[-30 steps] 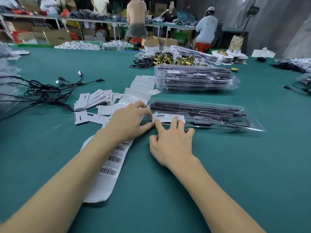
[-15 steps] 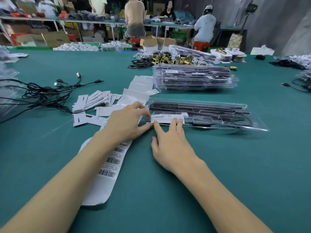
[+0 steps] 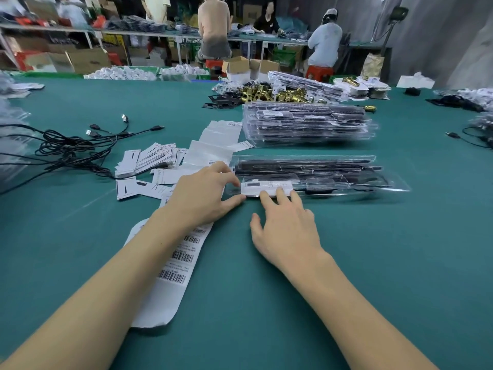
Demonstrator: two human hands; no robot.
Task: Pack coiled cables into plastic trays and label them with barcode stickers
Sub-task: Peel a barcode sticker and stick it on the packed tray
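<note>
1. Progress: a stack of filled trays (image 3: 309, 124) lies toward the table's far edge, apparently done. One plastic tray (image 3: 320, 173) with black cable is in hand; a white sticker (image 3: 266, 187) sits on its left end.
2. Left hand (image 3: 205, 196) pinches the tray's left end, fingers curled; right hand (image 3: 286, 228) presses the sticker with straight fingers.
3. Left to do: loose cables (image 3: 66, 150) toward the left edge and the barcode strip (image 3: 173, 263) suggest more trays.
4. Tray's long axis runs left-right, parallel to the near edge.
</note>
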